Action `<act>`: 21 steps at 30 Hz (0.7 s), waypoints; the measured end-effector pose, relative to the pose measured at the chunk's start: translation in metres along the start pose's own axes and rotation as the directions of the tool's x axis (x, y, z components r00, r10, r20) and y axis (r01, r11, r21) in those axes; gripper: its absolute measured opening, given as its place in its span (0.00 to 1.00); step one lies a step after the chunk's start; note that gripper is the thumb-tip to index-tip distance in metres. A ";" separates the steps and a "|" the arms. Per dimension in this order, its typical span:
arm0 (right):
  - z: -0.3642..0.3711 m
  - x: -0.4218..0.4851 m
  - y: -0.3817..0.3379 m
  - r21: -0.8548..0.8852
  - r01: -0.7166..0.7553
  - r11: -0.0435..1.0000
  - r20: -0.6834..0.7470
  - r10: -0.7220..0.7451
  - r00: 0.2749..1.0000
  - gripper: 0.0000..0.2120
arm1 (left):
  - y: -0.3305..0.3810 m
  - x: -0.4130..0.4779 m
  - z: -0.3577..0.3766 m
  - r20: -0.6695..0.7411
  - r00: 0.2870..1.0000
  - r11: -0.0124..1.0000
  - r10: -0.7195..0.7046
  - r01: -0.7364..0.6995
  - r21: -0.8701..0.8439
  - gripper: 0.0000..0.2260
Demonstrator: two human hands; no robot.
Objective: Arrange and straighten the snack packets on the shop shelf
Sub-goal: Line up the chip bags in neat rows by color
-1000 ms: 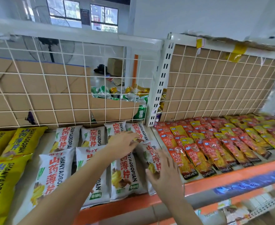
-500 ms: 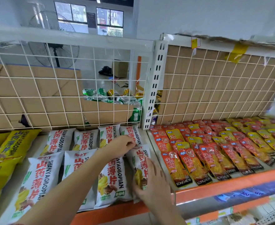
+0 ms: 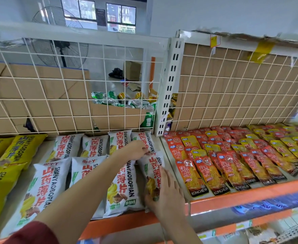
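Lying at the right end of the front row on the shelf (image 3: 232, 197), the white packet (image 3: 153, 170) is held at both ends: its top edge is pinched by the left grip (image 3: 138, 150), its lower end clasped by the right grip (image 3: 164, 195); red packets (image 3: 232, 164) are laid just beside it

You have only one camera, and it sits on your head. It looks forward and down at the shelf (image 3: 241, 199) right in front of you. It is very near: your left hand (image 3: 135, 149) and right hand (image 3: 164, 194) reach in from the bottom edge and meet on a white snack packet (image 3: 152, 171) in the lower middle. The view is wide, so the shelf runs off both sides. Straight lines look a bit bent near the edges. Up top you look through the wire grid (image 3: 39, 95) at a fan (image 3: 60, 46) and windows (image 3: 84, 9) far behind.
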State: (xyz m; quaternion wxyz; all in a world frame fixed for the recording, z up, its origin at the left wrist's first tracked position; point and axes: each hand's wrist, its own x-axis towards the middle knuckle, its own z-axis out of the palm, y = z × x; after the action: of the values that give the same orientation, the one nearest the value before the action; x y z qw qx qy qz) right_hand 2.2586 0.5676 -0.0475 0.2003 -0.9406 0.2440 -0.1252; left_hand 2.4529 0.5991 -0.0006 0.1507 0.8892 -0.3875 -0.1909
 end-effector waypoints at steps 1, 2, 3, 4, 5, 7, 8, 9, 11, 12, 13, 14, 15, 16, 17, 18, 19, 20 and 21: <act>0.000 0.000 0.001 0.007 -0.001 1.000 -0.011 0.001 1.000 0.44 | 0.000 0.000 -0.001 0.001 1.000 1.000 0.009 -0.009 -0.010 0.11; 0.000 0.001 0.001 0.007 -0.006 1.000 -0.007 0.007 1.000 0.44 | 0.001 0.000 -0.002 0.004 1.000 1.000 0.022 -0.022 -0.017 0.10; 0.000 0.002 0.001 0.002 -0.007 1.000 0.004 0.007 1.000 0.44 | 0.002 0.001 -0.003 0.014 0.999 0.999 0.035 -0.035 -0.027 0.10; -0.001 0.003 0.001 -0.006 -0.009 1.000 0.015 0.009 1.000 0.44 | 0.003 0.002 -0.003 0.024 0.998 0.998 0.053 -0.052 -0.038 0.09; -0.002 0.004 0.001 -0.017 -0.015 1.000 0.027 0.016 1.000 0.44 | 0.004 0.001 -0.004 0.033 0.997 0.996 0.069 -0.067 -0.050 0.10; -0.004 0.007 0.000 -0.039 -0.027 0.999 0.038 0.029 0.999 0.44 | 0.005 0.001 -0.004 0.019 0.996 0.993 0.091 -0.089 -0.074 0.12; -0.004 0.008 -0.001 -0.045 -0.033 0.998 0.042 0.035 0.999 0.45 | 0.005 0.002 -0.003 -0.003 0.995 0.991 0.099 -0.099 -0.090 0.13; -0.003 0.009 -0.002 -0.055 -0.041 0.998 0.047 0.044 0.998 0.45 | 0.004 0.003 -0.003 -0.021 0.995 0.989 0.099 -0.100 -0.105 0.13; -0.001 0.009 -0.006 -0.111 -0.060 0.992 0.026 0.063 0.998 0.47 | 0.003 0.005 -0.002 -0.049 0.995 0.988 0.086 -0.091 -0.128 0.12; 0.001 0.009 -0.008 -0.144 -0.073 0.987 0.003 0.074 0.997 0.48 | 0.002 0.006 -0.001 -0.060 0.995 0.986 0.076 -0.084 -0.141 0.12; 0.003 0.009 -0.008 -0.161 -0.084 0.983 -0.004 0.085 0.996 0.49 | 0.002 0.007 0.000 -0.070 0.996 0.985 0.062 -0.072 -0.158 0.12; 0.005 0.010 -0.008 -0.180 -0.090 0.980 -0.010 0.090 0.996 0.50 | 0.002 0.008 0.001 -0.086 0.995 0.983 0.049 -0.063 -0.175 0.11; 0.005 0.010 -0.008 -0.198 -0.092 0.976 -0.022 0.090 0.996 0.52 | 0.001 0.009 0.002 -0.100 0.994 0.980 0.033 -0.052 -0.190 0.10; 0.006 0.009 -0.008 -0.214 -0.095 0.972 -0.035 0.089 0.995 0.53 | 0.000 0.009 0.003 -0.118 0.993 0.977 0.021 -0.045 -0.206 0.09; 0.005 0.008 -0.009 -0.219 -0.095 0.971 -0.029 0.091 0.995 0.53 | -0.001 0.010 0.005 -0.137 0.991 0.974 0.010 -0.040 -0.222 0.08; 0.005 0.005 -0.009 -0.221 -0.091 0.971 -0.021 0.088 0.996 0.54 | -0.003 0.011 0.006 -0.154 0.988 0.971 0.002 -0.038 -0.235 0.07; 0.004 0.004 -0.010 -0.197 -0.097 0.976 0.019 0.103 0.995 0.54 | -0.004 0.011 0.007 -0.165 0.986 0.969 -0.002 -0.039 -0.243 0.06; 0.001 0.002 -0.012 -0.164 -0.096 0.982 0.057 0.107 0.993 0.54 | -0.005 0.011 0.007 -0.172 0.985 0.969 0.001 -0.043 -0.244 0.06; -0.001 0.001 -0.013 -0.145 -0.083 0.986 0.089 0.097 0.991 0.53 | -0.005 0.011 0.007 -0.175 0.985 0.970 0.005 -0.047 -0.240 0.05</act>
State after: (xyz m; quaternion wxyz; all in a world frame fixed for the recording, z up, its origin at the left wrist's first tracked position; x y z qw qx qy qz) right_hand 2.2644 0.5771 -0.0411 0.1503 -0.9452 0.2848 -0.0533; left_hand 2.4594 0.5934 -0.0113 0.2943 0.8721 -0.3582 -0.1569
